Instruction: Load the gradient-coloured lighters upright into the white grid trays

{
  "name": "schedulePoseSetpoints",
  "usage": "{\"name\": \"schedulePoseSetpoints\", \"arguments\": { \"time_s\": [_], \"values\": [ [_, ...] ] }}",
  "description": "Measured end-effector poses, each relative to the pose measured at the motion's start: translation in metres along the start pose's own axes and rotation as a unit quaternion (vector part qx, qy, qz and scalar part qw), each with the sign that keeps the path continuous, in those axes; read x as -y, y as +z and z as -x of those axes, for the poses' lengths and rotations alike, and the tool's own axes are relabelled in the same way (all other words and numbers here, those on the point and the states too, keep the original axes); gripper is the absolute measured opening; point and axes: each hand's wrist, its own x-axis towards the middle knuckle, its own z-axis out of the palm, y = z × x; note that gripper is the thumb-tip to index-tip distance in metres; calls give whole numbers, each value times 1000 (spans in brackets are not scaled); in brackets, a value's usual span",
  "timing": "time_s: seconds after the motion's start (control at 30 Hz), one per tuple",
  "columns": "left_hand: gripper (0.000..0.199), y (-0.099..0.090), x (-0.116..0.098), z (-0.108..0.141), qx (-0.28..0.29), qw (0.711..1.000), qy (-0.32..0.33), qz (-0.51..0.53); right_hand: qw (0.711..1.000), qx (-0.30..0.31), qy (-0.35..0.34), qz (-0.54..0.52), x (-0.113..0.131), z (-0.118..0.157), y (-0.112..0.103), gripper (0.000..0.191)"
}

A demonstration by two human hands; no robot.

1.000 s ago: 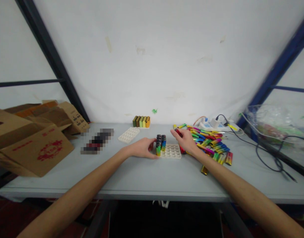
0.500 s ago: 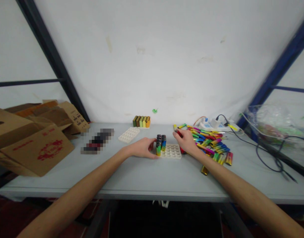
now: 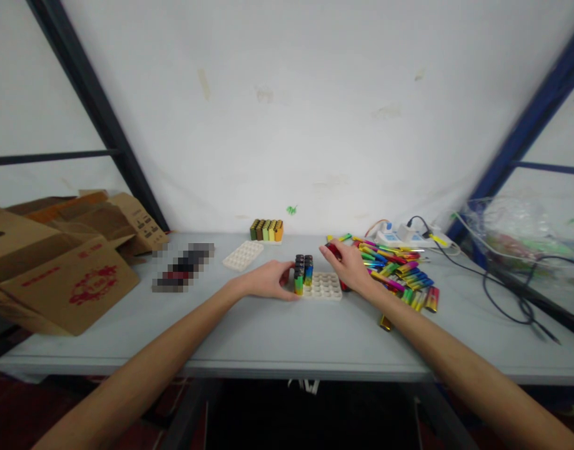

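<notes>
A white tray with round holes (image 3: 326,287) lies at the middle of the table, with several upright lighters (image 3: 308,273) in its left part. My left hand (image 3: 272,279) is at the tray's left end, thumb and fingers curved around the left side of the lighters. Over the tray's back right, my right hand (image 3: 346,262) is closed on a dark red lighter (image 3: 333,250). Close by on the right is a heap of shiny coloured lighters (image 3: 399,269).
A filled tray of lighters (image 3: 267,231) and a bare white tray (image 3: 243,255) are at the back. Cardboard boxes (image 3: 80,275) stand left. A power strip (image 3: 403,236), black cables (image 3: 506,315) and a plastic bag (image 3: 516,231) are on the right.
My right hand has moved slightly left with the dark red lighter. My left hand has stayed beside the tray.
</notes>
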Motion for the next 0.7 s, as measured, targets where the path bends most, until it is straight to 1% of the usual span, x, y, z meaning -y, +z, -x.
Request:
{"name": "schedulePoseSetpoints", "arguments": {
  "time_s": [0.13, 0.27, 0.3, 0.37, 0.47, 0.6, 0.7],
  "values": [
    [50, 1, 0, 0, -3, 1000, 0, 0, 999, 15, -47, -2, -4, 1, 3, 30],
    [51, 1, 0, 0, -2, 1000, 5, -2, 994, 14, -103, 14, -6, 0, 3, 33],
    [52, 1, 1, 0, -1, 1000, 6, -2, 994, 16, -108, 21, -5, 0, 2, 35],
    [52, 1, 1, 0, 0, 1000, 9, -2, 994, 26, -97, 33, -3, -1, -1, 39],
    [53, 2, 4, -1, -4, 1000, 13, -3, 994, 64, -76, 40, -1, 0, -5, 42],
    [53, 4, 7, -2, -8, 1000, 11, 6, 986, 137, -97, 16, 1, 3, -6, 46],
    [52, 4, 7, -2, -7, 1000, 8, 7, 978, 187, -92, -17, 2, 4, -5, 48]
  ]
}}
